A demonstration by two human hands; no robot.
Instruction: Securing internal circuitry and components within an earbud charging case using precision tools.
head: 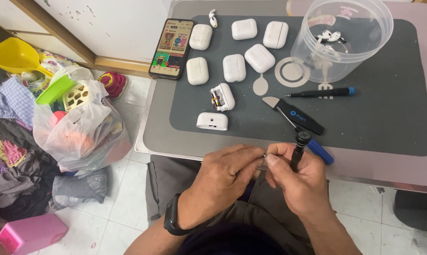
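Down at the table's near edge, the head view shows both hands meeting over the person's lap. The left hand (225,172) is curled, its fingertips pinching a small metal part (264,155) that is mostly hidden between the thumbs. The right hand (296,177) is clenched around a black driver (298,147), held upright with its cap rising above the knuckles (what its tip is doing cannot be seen). A black band sits on the left wrist.

To do this well, the judgement is that the left pinch should stay firm and close to the driver's tip, and the right hand should turn without pressing sideways, since a part this small could drop to the floor.

Just beyond the hands, a blue-handled tool (320,152) lies at the mat's near edge, with a black pry tool (296,116) and a thin screwdriver (320,93) farther up on the grey mat (388,127). One white case (222,97) lies opened with its insides showing, another (212,121) just below it, and six closed cases sit in rows behind. A phone (171,48) lies at the mat's left, screen lit. A clear tub (342,38) holds earbuds at the far right. On the floor to the left stands a plastic bag (81,127) of toys.
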